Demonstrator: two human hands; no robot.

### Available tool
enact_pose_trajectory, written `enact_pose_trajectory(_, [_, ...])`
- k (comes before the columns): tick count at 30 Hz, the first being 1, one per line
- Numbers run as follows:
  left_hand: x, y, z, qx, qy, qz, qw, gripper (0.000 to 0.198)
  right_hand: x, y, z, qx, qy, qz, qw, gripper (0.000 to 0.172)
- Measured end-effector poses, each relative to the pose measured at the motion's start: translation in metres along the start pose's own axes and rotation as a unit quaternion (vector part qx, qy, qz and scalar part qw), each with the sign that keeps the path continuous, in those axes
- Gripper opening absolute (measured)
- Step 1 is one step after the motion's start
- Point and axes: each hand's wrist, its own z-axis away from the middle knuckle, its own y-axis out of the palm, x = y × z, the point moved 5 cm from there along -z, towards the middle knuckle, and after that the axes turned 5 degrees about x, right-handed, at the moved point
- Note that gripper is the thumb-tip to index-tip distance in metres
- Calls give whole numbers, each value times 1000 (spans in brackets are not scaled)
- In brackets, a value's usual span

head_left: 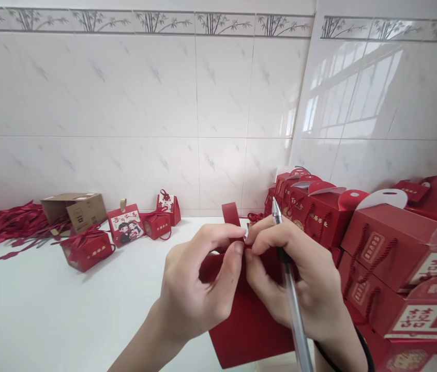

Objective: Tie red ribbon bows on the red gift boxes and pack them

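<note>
Both my hands work at the top of a plain red paper box standing on the white table in front of me. My left hand is closed, thumb and forefinger pinching the box's top edge beside an upright red flap. My right hand pinches the same spot from the other side. It also holds a clear pen tucked between its fingers, tip pointing up. A black band circles my right wrist.
Stacked red gift boxes with cord handles fill the right side. Small finished red boxes, a printed one and a cardboard carton stand at the back left, by a heap of red ribbons. Tiled walls close the corner.
</note>
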Motion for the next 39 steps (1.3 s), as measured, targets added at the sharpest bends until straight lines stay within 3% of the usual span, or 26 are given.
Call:
enact_pose_trajectory(6, [-2, -1, -1, -15, 33, -5, 999, 23, 0, 1, 0, -1, -6, -5, 1000, 19])
enact_pose_trajectory(29, [1, -1, -3, -2, -19, 42, 999, 19, 5, 2, 0, -4, -21, 36, 999, 16])
enact_pose_trajectory(39, [3, -1, -4, 75, -22, 23, 997, 31, -2, 2, 0, -14, 0, 20, 1000, 17])
